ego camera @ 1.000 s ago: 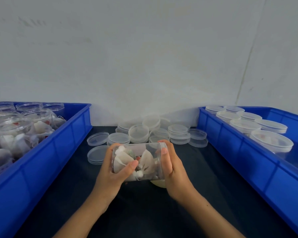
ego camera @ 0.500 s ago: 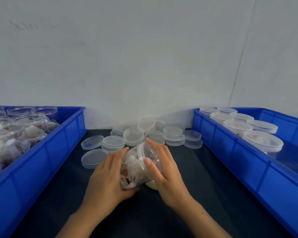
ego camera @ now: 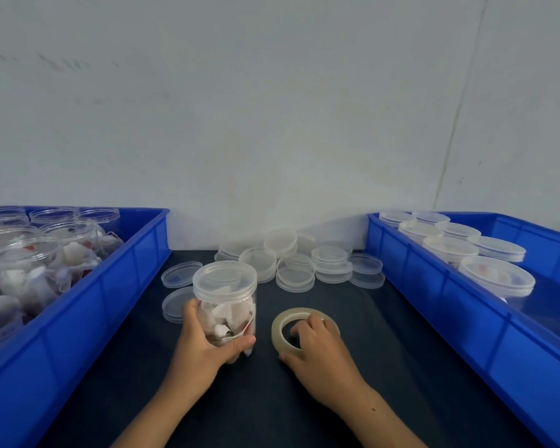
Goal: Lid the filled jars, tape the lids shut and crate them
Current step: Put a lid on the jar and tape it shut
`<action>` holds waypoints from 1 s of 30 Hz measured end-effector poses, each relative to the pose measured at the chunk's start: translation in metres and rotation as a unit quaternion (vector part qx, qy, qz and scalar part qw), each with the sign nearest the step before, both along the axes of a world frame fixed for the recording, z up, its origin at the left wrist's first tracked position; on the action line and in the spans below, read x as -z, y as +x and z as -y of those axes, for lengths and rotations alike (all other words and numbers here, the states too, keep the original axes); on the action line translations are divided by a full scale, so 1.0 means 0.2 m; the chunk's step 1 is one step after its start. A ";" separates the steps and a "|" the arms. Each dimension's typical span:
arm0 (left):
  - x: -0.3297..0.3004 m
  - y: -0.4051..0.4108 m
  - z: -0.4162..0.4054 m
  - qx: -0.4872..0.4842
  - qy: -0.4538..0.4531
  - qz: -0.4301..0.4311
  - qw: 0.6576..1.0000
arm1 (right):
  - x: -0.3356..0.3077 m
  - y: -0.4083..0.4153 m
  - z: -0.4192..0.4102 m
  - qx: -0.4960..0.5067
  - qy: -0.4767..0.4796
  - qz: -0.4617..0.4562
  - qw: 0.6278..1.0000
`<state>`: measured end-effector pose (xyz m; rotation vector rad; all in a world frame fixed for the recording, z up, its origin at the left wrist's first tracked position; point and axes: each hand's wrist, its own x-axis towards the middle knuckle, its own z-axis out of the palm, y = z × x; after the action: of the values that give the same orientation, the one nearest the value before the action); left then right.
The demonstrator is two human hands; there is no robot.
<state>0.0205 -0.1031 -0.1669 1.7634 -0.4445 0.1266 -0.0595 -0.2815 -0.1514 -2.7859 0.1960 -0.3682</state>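
While the left hand (ego camera: 204, 347) wraps its grip around the lidded jar (ego camera: 225, 305), standing upright on the dark table (ego camera: 385, 367) between the two blue crates, the right hand (ego camera: 317, 354) pinches the tape roll (ego camera: 299, 329) lying flat just beside it. Loose lids (ego camera: 296, 265) sit piled behind, by the wall.

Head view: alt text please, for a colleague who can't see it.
A left hand grips an upright lidded jar on a dark table while the right hand grasps a tape roll. Blue crates flank them; loose lids lie behind.
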 end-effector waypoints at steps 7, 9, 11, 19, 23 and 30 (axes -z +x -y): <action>-0.02 0.01 -0.01 0.008 0.041 0.004 0.999 | -0.02 0.01 0.01 0.026 0.065 0.060 0.996; -0.02 0.01 -0.01 0.006 0.053 0.005 0.999 | -0.01 0.02 0.02 0.036 0.121 0.059 0.990; -0.02 0.01 -0.01 0.006 0.064 0.004 0.998 | -0.02 0.02 0.02 0.032 0.200 0.043 0.978; -0.02 0.01 0.00 0.000 0.114 -0.034 0.993 | -0.08 0.00 0.02 -0.022 0.378 0.084 0.921; -0.07 -0.01 0.02 -0.081 0.143 0.016 0.986 | -0.11 -0.02 0.01 -0.053 0.445 0.107 0.887; -0.19 -0.14 0.10 0.005 0.202 0.319 0.926 | -0.15 -0.01 0.03 -0.070 0.546 0.142 0.823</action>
<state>-0.0083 -0.1222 -0.1299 2.1046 -1.0064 0.6540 -0.0619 -0.2867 -0.1213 -1.5708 0.0794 -0.4379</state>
